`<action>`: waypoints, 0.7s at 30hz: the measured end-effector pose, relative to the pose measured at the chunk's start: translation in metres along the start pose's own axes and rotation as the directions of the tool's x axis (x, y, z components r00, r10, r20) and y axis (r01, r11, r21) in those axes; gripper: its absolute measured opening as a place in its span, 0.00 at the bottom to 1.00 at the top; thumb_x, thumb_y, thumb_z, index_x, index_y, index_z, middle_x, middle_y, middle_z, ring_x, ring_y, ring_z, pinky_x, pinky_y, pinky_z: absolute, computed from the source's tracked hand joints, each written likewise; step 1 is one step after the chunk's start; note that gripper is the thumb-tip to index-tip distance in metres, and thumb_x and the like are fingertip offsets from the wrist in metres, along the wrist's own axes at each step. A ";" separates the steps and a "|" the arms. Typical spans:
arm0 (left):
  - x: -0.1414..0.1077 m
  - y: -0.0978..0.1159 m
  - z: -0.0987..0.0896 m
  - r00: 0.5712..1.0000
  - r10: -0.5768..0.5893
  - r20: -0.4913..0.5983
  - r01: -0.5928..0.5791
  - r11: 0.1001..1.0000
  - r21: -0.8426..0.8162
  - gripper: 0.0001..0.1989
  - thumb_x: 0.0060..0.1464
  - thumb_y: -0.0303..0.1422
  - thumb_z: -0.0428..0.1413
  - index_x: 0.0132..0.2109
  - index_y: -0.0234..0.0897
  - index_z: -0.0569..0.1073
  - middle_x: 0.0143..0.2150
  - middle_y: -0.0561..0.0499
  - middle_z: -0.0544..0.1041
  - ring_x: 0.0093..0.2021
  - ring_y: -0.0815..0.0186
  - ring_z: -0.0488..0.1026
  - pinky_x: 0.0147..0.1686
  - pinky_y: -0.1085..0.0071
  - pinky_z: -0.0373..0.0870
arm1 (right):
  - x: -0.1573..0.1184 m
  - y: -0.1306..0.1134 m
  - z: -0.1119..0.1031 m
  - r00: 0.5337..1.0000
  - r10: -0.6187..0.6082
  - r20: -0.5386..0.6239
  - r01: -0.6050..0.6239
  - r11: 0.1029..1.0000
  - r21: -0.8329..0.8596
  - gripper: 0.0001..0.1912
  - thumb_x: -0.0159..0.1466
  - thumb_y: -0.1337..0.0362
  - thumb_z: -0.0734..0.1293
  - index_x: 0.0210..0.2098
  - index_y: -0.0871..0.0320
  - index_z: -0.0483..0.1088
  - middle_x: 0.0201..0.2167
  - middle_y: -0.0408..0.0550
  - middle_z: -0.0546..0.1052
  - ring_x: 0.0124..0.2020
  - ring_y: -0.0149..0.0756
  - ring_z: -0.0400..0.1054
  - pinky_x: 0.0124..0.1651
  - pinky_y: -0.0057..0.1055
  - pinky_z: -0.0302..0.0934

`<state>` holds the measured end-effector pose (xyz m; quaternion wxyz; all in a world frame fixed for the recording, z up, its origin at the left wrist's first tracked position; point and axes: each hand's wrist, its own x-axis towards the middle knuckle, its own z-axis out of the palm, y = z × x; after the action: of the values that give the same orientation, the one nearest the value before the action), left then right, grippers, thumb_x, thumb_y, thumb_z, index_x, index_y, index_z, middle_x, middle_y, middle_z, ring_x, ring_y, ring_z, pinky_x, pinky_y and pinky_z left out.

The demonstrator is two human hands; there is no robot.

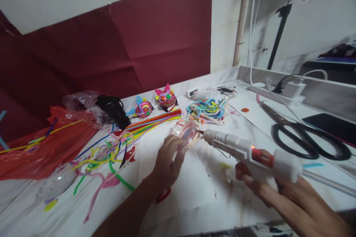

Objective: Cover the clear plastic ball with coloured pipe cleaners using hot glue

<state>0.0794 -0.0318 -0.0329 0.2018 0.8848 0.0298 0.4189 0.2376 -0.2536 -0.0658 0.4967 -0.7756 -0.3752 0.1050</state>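
Note:
My left hand (pixel 168 157) is closed on the near edge of a rounded, clear plastic piece (pixel 185 132) with pink and white strips on it. In my right hand (pixel 280 192) is a white hot glue gun (pixel 236 146) with a red part and a small lit light. Its dark nozzle points left and sits at the right side of the plastic piece; whether it touches cannot be made out. A glue stick (pixel 330 182) juts from the gun's back end. White paper (pixel 180 189) lies under my left hand.
Two colourful animal-face crafts (pixel 167 98) stand at the back. Pipe cleaners (pixel 150 122) and a coiled bundle (pixel 207 109) lie nearby. Large black-handled scissors (pixel 300 133), a phone (pixel 330 126) and a power strip (pixel 278 92) are on the right. Red plastic (pixel 55 148) covers the left.

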 end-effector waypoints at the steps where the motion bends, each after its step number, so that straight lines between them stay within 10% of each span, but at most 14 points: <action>1: 0.000 0.000 0.000 1.000 0.000 0.005 0.000 1.000 -0.004 0.04 0.60 0.26 0.50 0.40 0.35 0.69 0.34 0.48 0.72 0.37 0.65 0.70 0.38 0.69 0.68 | 0.000 -0.001 0.000 0.999 -0.005 0.037 0.005 1.000 0.004 0.21 0.56 0.40 0.65 0.38 0.43 0.80 0.42 0.44 0.83 0.46 0.52 0.76 0.48 0.37 0.71; 21: 0.000 0.004 -0.002 0.998 0.051 0.036 -0.051 0.999 -0.018 0.06 0.60 0.24 0.49 0.41 0.37 0.68 0.34 0.48 0.73 0.37 0.64 0.70 0.39 0.65 0.69 | 0.011 -0.014 -0.001 0.999 -0.010 -0.035 0.012 0.999 0.050 0.26 0.54 0.35 0.63 0.35 0.44 0.81 0.42 0.45 0.83 0.44 0.53 0.77 0.45 0.40 0.74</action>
<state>0.0779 -0.0349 -0.0304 0.1989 0.8910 0.0001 0.4081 0.2389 -0.2431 -0.0511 0.5230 -0.7625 -0.3680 0.0981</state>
